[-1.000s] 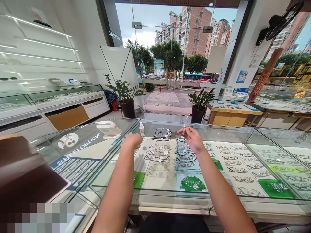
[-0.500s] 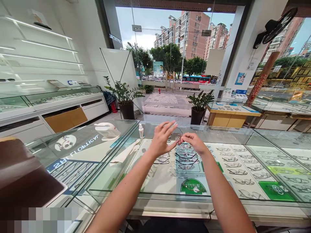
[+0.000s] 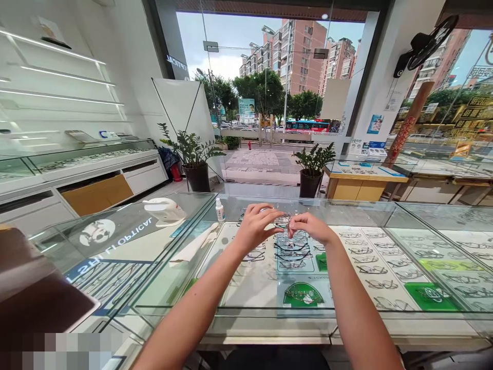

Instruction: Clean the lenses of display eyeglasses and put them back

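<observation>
Above the glass display case (image 3: 246,311), both of my hands are raised close together around a thin-rimmed pair of eyeglasses (image 3: 283,220). My left hand (image 3: 256,226) has its fingers bent over the frame's upper edge and the thumb below it. On the other side, my right hand (image 3: 310,227) pinches the end of the frame between thumb and fingers. Much of the eyeglasses is hidden by the fingers, and the fine wire is hard to make out against the frames behind. Rows of eyeglass frames (image 3: 292,255) lie under the glass below my hands.
A small white spray bottle (image 3: 219,210) stands on the glass left of my hands, with a pale cloth (image 3: 194,246) near it. Farther left sits a white device (image 3: 165,210). A brown panel (image 3: 38,288) juts in at lower left. Potted plants (image 3: 196,174) stand beyond the counter.
My left hand has lowered slightly and its fingers have closed in over the eyeglasses. The eyeglasses have tilted downward between my hands. The view has shifted slightly to the right.
</observation>
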Action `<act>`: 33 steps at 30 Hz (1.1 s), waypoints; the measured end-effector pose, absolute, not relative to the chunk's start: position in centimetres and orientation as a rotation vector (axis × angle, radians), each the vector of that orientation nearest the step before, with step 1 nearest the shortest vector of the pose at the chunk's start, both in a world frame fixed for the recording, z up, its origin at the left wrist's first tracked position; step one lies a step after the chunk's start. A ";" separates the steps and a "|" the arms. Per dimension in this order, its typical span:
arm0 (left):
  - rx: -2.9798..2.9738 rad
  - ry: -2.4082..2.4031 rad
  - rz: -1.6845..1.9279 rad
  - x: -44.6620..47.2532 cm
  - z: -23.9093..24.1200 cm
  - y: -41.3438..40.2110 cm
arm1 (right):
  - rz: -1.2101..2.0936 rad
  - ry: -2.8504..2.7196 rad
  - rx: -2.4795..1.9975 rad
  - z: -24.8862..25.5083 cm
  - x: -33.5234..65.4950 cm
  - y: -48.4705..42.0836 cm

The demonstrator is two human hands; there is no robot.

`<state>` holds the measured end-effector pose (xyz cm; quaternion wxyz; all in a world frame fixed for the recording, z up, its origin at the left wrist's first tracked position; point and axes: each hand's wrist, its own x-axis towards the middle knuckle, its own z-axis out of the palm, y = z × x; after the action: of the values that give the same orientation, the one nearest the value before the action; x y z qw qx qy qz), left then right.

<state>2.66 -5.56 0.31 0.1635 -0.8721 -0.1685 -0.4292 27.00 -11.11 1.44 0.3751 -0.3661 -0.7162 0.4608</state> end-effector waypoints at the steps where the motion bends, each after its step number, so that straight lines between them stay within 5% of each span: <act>1: -2.483 -0.464 -1.229 2.7 0.4 -5.7 | 1.169 -1.844 -0.935 1.5 27.0 -11.2; 8: -2.442 -0.433 -1.209 2.7 4.8 -5.9 | 1.078 -1.795 -0.956 5.5 28.0 -12.5; 16: -2.256 -0.480 -1.654 2.2 14.4 -6.7 | 0.179 -1.773 -0.942 13.0 28.1 -15.4; 33: -2.314 -0.522 -1.872 2.0 14.5 -7.7 | -0.121 -1.686 -0.863 13.6 26.5 -15.1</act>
<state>1.96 -7.74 14.46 0.0596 -0.7644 -0.1722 -0.6184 26.46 -15.14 13.59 0.5824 -0.3695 -0.7222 -0.0517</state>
